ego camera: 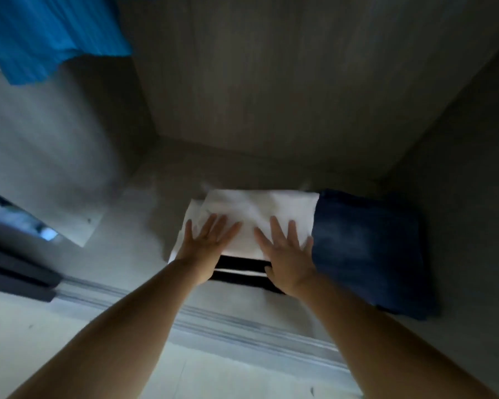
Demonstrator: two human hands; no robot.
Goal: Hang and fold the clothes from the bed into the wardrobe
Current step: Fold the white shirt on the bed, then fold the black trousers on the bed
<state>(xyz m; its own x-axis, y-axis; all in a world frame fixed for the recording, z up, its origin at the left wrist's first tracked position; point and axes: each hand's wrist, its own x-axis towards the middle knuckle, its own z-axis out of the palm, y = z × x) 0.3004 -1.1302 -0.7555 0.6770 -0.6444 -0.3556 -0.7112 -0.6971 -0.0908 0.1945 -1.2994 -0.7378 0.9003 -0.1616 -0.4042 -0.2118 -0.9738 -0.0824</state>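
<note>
I look down into a dim grey wood-grain wardrobe compartment [271,82], its back panel rising ahead and side walls closing in left and right. On its pale floor lies a folded white cotton garment [257,214], resting on top of a folded black garment with a white stripe [242,269] whose edge shows at the near side. Just beside the white piece, touching its right edge, sits a folded dark blue denim garment [366,249], reaching close to the right wall.

My left hand [211,240] lies flat on the white garment with the fingers spread wide, gripping nothing. My right hand [285,249] lies the same way, palm down and fingers splayed, over the white garment's near right part, its outer edge next to the denim.

A bright blue fabric garment [49,36] hangs at the upper left. Across the front runs a pale grey sliding-door track [242,326], with light floor [69,355] nearer me. The picture is blurred.
</note>
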